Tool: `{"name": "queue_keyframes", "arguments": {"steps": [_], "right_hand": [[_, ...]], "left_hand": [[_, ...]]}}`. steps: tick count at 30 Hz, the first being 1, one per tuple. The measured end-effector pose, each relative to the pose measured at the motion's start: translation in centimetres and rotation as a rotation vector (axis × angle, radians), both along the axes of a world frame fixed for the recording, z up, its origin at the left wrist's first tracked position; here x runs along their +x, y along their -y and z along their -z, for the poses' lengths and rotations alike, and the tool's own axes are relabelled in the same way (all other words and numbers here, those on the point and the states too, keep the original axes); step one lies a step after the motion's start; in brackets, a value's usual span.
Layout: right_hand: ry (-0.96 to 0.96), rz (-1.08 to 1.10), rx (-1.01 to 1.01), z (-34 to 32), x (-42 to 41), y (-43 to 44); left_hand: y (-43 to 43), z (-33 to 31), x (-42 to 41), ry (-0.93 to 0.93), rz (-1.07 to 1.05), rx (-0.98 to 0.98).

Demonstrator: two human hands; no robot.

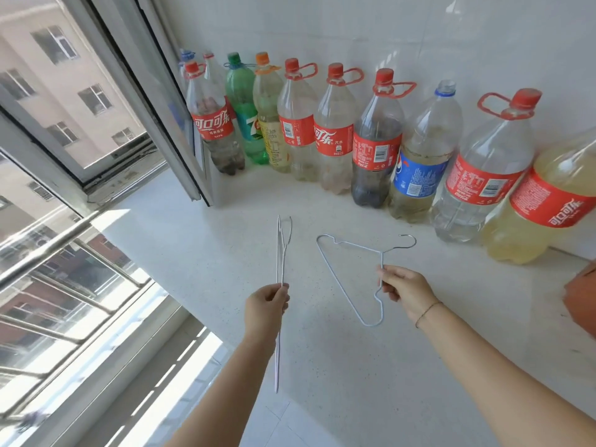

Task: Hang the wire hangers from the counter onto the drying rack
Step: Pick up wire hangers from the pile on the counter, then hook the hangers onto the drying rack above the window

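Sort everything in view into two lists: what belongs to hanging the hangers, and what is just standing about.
For the job: left hand holding the white hanger; right hand holding the blue-grey hanger; counter. No drying rack in view.

Standing about: row of plastic bottles; open window; orange-brown object at the right edge.

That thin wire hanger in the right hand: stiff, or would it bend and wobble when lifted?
Probably light: the right hand holds the wire hanger by a pinch on one thin side. Its triangle keeps its shape in that off-centre grip, so likely fairly stiff, though wire this thin may flex. It might pivot in the fingers.
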State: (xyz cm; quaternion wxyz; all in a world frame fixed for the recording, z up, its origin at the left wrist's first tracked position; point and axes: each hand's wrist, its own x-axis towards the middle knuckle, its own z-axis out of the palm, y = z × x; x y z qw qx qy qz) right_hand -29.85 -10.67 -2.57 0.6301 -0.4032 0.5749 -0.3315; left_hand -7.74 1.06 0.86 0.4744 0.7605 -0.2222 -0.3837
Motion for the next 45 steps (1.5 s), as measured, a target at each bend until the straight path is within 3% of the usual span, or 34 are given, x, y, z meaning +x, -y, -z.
{"name": "queue_keyframes", "arguments": {"steps": [3,12,24,30,45], "right_hand": [[0.152,-0.071,-0.001,-2.8,2.1,-1.1],[0.308,-0.354,-0.087,-14.0,10.2,-3.7],[0.595,-0.648,-0.230,-32.5,24.2,-6.9],[0.747,-0.723,-0.296,-39.7,28.4,-7.9],[0.684,-0.783,-0.469,-46.8,31.8,-6.0]], "left_hand": [[-1.1,-3.4,1.4,-0.108,-0.051,-0.075],[-5.2,-15.4,6.7,-0.311,-0.193,-0.296],[-9.1,-30.8,14.4,-0.077,-0.296,-0.696],[-7.7,-33.6,15.5,-0.035,-0.342,-0.845],[-5.5,-37.3,12.6,-0.144,-0.335,-1.095]]}}
